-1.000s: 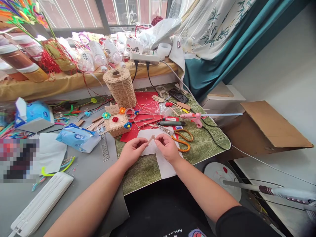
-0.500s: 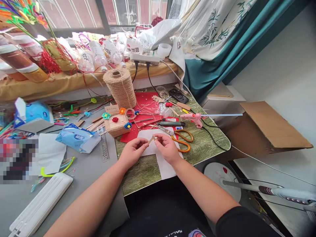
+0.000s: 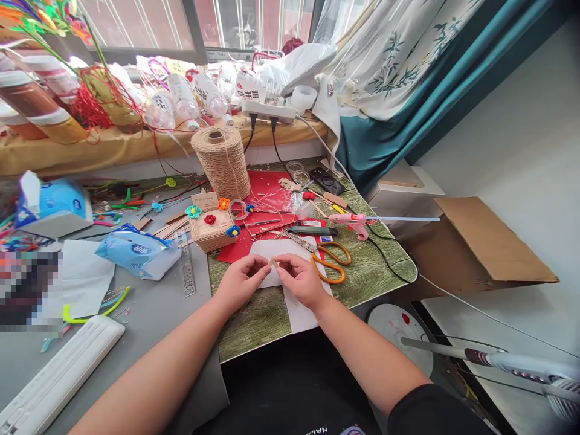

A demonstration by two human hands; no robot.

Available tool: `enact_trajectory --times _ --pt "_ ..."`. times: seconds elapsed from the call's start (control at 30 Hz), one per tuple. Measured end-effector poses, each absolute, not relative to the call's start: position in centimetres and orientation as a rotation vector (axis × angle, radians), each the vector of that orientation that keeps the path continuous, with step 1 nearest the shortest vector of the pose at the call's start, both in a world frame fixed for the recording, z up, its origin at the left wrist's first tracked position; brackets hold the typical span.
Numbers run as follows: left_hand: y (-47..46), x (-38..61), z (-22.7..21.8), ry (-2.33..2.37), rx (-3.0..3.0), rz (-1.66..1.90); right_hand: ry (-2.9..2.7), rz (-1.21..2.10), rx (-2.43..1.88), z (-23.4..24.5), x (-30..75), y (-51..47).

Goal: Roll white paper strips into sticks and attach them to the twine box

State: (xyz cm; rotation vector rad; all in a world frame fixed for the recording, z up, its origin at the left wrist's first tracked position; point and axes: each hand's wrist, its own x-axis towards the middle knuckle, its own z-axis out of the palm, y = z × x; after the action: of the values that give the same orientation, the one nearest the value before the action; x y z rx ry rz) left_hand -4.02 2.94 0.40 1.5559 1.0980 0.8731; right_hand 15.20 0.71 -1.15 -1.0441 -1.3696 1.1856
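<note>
A small brown strip (image 3: 273, 263), like card or thin wood, is pinched between my two hands above a white sheet of paper (image 3: 299, 315). My left hand (image 3: 242, 279) grips its left end with thumb and fingertips. Closed on the other end is my right hand (image 3: 299, 279); the fingers cover most of the strip. Just right of that hand lie scissors with orange handles (image 3: 333, 263). Behind the hands stands a twine-wrapped box (image 3: 211, 232) decorated with small colored flowers. A big spool of twine (image 3: 222, 163) rises behind the box.
A pink glue gun (image 3: 353, 223) with a long glue stick lies on the right. Near it are a green utility knife (image 3: 312, 231) and a black phone (image 3: 327, 180). Tissue packs (image 3: 138, 251), a clear ruler (image 3: 187, 266) and a white paper trimmer (image 3: 63, 374) occupy the left side.
Both hands have drawn closer together, and less of the brown strip shows between the fingers. The camera view has shifted slightly.
</note>
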Motion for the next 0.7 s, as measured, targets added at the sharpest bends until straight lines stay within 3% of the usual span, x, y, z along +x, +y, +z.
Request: enact_trajectory --times 0.53,0.7 --pt "3.1 -4.5 1.4 1.138 1.629 0.945 -1.345 1.218 -1.047 -1.1 15.1 0.7" --pt "4.7 -9.4 5.8 1.354 1.727 1.346 -1.272 1.253 -1.039 -1.7 15.1 0.6"
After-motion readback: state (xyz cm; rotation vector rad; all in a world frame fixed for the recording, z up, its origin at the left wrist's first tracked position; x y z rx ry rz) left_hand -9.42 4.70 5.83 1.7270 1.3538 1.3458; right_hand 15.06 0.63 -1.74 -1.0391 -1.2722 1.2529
